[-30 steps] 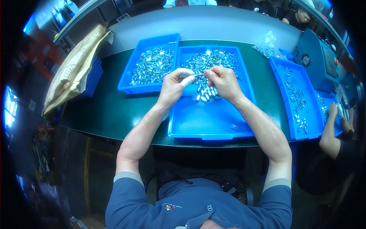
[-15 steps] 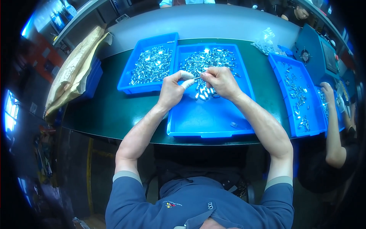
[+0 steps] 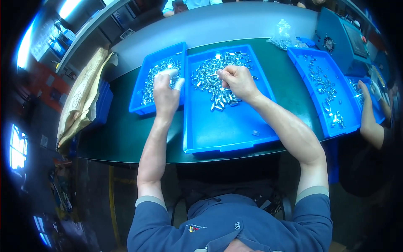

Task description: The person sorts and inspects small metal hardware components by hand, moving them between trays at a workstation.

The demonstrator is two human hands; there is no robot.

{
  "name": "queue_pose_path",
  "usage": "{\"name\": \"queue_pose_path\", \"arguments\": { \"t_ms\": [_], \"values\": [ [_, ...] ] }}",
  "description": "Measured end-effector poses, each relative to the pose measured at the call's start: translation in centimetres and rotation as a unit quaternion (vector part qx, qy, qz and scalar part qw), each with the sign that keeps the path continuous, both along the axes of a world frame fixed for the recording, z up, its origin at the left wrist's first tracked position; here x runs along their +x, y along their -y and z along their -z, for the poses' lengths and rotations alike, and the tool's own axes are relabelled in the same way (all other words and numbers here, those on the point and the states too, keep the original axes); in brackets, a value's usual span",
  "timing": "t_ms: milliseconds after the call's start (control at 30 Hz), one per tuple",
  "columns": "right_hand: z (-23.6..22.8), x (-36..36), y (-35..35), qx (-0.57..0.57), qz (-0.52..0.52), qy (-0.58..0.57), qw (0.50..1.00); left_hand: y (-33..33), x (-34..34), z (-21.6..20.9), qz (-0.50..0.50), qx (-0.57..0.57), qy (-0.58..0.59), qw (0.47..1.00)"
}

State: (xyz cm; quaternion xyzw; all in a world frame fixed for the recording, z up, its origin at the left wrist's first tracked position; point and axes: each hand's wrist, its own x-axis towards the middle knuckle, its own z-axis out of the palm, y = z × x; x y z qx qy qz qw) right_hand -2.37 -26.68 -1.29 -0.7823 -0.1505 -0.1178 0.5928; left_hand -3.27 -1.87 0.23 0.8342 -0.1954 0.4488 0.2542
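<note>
My left hand [image 3: 166, 93] is over the left blue tray [image 3: 138, 107], which holds a heap of small shiny metal pieces [image 3: 149, 90]. White covers wrap its thumb and forefinger; these stand apart with nothing visible between them. My right hand [image 3: 240, 82] is closed in a pinch above the larger middle blue tray [image 3: 210, 136]. A small silvery metal piece [image 3: 215, 74] shows at its fingertips, though the pile behind makes its outline hard to separate. Loose cylindrical metal parts [image 3: 222, 97] lie in the far half of that tray.
At right, another blue tray [image 3: 346, 113] holds scattered metal parts, beside a co-worker's arm [image 3: 369, 113]. Behind stand a teal machine [image 3: 342, 40] and a clear plastic bag [image 3: 282, 35]. Brown paper [image 3: 82, 96] covers a blue bin at left. A small clear piece [image 3: 255, 132] lies in the middle tray.
My hands have parted: the left has moved left from the middle tray to over the left tray, its thumb and forefinger now apart. The right stays pinched above the middle tray.
</note>
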Motion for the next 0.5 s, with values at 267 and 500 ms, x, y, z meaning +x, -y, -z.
{"name": "queue_pose_path", "arguments": {
  "t_ms": [267,500],
  "values": [
    [-0.4,-0.9,-0.5,-0.068,-0.013,0.011,0.998,3.6,-3.5,2.3,0.095,0.255,-0.287,0.918],
    [-0.2,-0.9,-0.4,-0.119,-0.031,-0.008,0.992,2.7,-2.8,2.5,0.101,0.050,-0.252,0.961]
  ]
}}
